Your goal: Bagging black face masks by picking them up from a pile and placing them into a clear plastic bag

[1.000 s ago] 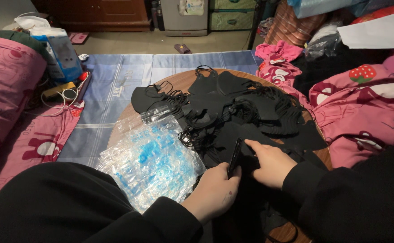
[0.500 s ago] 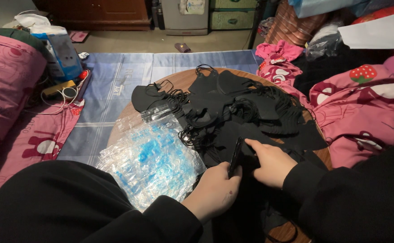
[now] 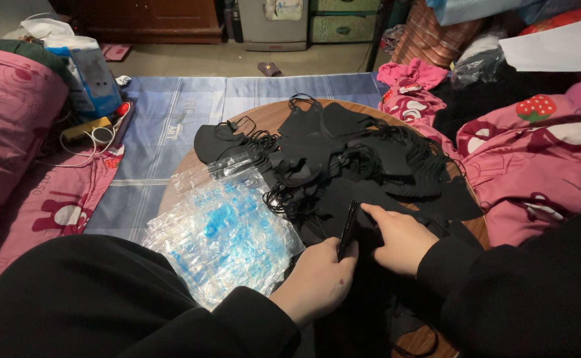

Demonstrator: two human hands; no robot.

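A heap of black face masks with thin ear loops covers a round wooden table. Near the table's front, my left hand and my right hand together pinch a folded black mask, held on edge between them. Both arms wear black sleeves. Left of my hands lies a pile of clear plastic bags with blue print, one bag reaching up to the masks.
A blue striped mat covers the floor beyond the table. Pink strawberry-patterned bedding lies to the right, a pink cushion to the left. A blue-and-white bag and cables sit at the back left.
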